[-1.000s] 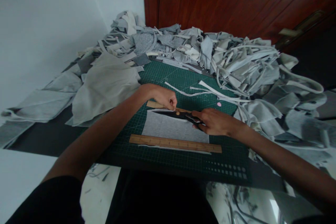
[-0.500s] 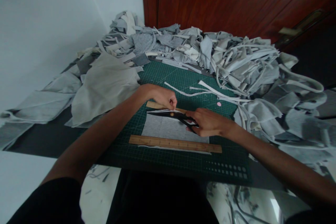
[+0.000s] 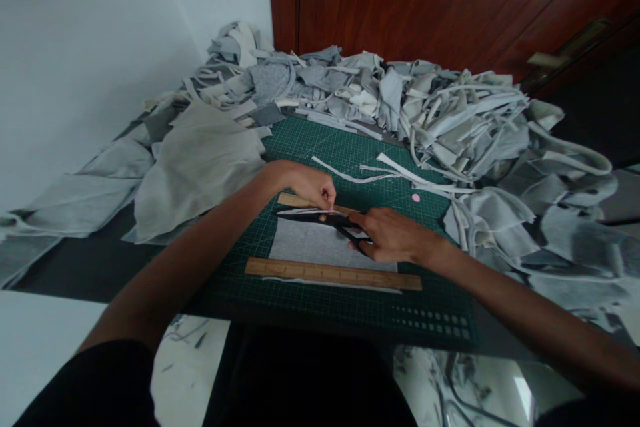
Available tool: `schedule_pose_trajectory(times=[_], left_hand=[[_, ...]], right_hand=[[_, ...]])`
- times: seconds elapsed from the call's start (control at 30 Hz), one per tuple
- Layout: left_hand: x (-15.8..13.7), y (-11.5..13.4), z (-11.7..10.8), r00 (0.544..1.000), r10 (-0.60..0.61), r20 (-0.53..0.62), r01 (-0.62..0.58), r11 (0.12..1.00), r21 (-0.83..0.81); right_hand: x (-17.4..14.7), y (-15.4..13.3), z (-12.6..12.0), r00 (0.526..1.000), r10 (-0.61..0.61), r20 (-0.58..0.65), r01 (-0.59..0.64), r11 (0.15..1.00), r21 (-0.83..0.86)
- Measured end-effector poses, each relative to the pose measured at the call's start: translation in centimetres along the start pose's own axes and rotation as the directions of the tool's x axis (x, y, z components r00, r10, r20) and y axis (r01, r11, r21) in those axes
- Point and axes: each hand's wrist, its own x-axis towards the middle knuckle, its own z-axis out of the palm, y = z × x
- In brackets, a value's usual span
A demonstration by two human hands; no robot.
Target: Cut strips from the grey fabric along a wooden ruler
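A grey piece of fabric (image 3: 305, 240) lies flat on the green cutting mat (image 3: 320, 307). Black scissors (image 3: 345, 223) lie along its far edge, blades pointing left, and my right hand (image 3: 387, 235) is closed round their handles. Just beyond the blades, my left hand (image 3: 316, 188) pinches a narrow strip of fabric (image 3: 315, 211) at that far edge. One wooden ruler (image 3: 335, 272) rests across the near part of the fabric. Behind the scissors lies a second wooden ruler (image 3: 293, 200), partly hidden by my left hand.
Heaped fabric scraps (image 3: 320, 80) line the back of the table, with another pile (image 3: 500, 207) at the right. A pale cloth (image 3: 200, 167) lies at the left. Loose strips (image 3: 425, 180) and a pink dot (image 3: 416, 198) sit on the mat. A wooden door (image 3: 400, 7) stands behind.
The scissors and my right hand have shifted slightly to the left along the fabric's far edge, and the handles look closer together. My left hand keeps its pinch in the same place.
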Motion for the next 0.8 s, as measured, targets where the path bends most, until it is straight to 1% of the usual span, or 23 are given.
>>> schedule_pose_trajectory(times=[0.27,0.57,0.8], left_hand=[[-0.06,-0.05,0.05,1.000,0.003,-0.013,-0.003,1.000,-0.016],[-0.12,-0.05,0.09,1.000,0.014,-0.014,-0.014,1.000,-0.015],[-0.19,-0.09,0.12,1.000,0.024,-0.011,-0.024,0.998,-0.052]], right_hand=[[-0.01,0.05,0.20,1.000,-0.002,-0.010,0.002,0.999,0.050],[0.11,0.08,0.39,1.000,0.023,-0.001,-0.023,1.000,0.019],[0.02,0.12,0.73,0.999,0.035,-0.009,-0.036,0.999,-0.005]])
